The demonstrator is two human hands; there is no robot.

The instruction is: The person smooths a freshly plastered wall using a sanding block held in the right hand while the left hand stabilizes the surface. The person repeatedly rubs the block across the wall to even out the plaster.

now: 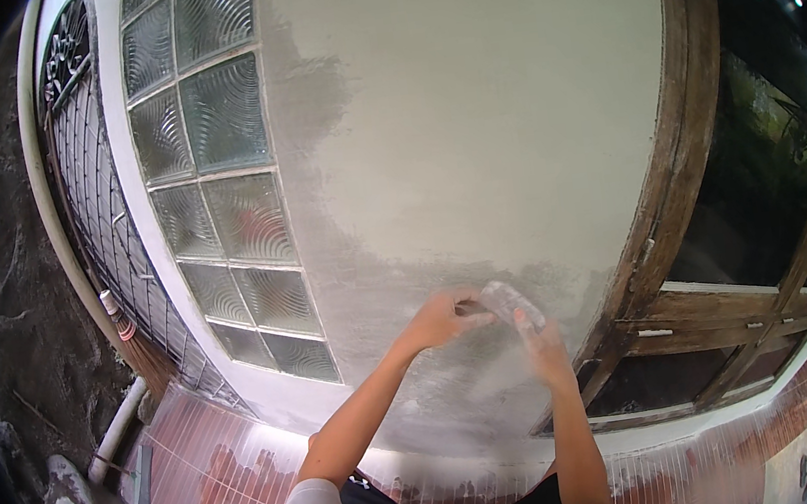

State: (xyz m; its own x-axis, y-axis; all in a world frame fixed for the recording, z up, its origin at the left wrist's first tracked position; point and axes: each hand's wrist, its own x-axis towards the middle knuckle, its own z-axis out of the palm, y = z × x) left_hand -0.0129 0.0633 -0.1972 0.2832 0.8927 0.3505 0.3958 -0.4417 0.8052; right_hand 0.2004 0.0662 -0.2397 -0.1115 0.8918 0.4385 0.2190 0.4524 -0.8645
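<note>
A dust-whitened, block-shaped piece point(503, 298), which looks like a sanding block, is held close to the lower part of the wall point(468, 123). My right hand point(542, 344) grips it from the right side, fingers along its face, slightly blurred. My left hand point(442, 320) is curled at the block's left end, thumb and fingertips closing on its edge; a dark gap or edge shows between them. Pale dust hangs below the hands. The wall is pale greenish-white above, with rough grey patches along its left side and bottom.
Glass-block window panels point(225, 113) border the wall at left; a wooden-framed glass door point(683, 147) stands at right. Further left are a metal grille point(95, 159) and a broom point(138, 345). Red floor tiles point(222, 496), dusted white, lie below.
</note>
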